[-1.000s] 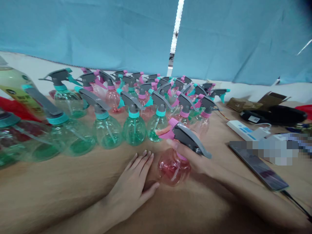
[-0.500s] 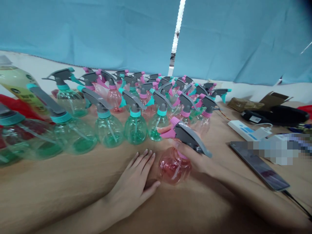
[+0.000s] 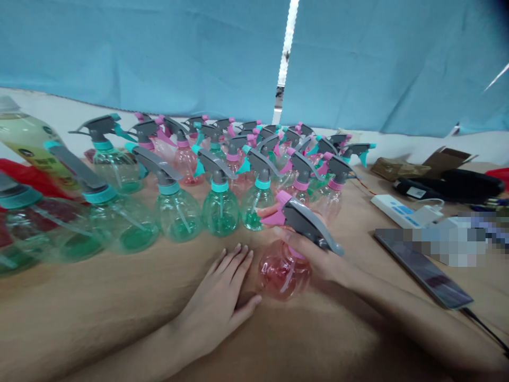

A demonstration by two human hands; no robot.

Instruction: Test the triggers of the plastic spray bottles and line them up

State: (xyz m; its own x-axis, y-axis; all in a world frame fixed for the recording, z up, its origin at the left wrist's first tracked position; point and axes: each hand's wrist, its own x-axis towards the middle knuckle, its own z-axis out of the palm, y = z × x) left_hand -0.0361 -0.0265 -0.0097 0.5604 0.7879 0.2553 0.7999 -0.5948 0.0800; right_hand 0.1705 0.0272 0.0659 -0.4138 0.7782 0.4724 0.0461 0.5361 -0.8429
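Note:
A pink spray bottle (image 3: pixel 284 273) with a grey and pink trigger head stands slightly tilted in front of me. Around its neck, just under the head, my right hand (image 3: pixel 314 254) is closed; some of its fingers are hidden behind the bottle. To the left of that bottle, my left hand (image 3: pixel 222 292) lies flat on the wooden table (image 3: pixel 131 313), fingers stretched out, holding nothing. Beyond my hands stands a green spray bottle (image 3: pixel 221 212) with a turquoise collar, in a row with several others.
Several more green and pink spray bottles fill the back, among them a pink one (image 3: pixel 186 162). A large yellowish bottle (image 3: pixel 35 143) stands far left. On the right lie a phone (image 3: pixel 423 270) with a cable, a white power strip (image 3: pixel 397 212) and a black case (image 3: pixel 449 188).
Almost nothing differs. The view has shifted very slightly; both hands and the held pink spray bottle keep their places.

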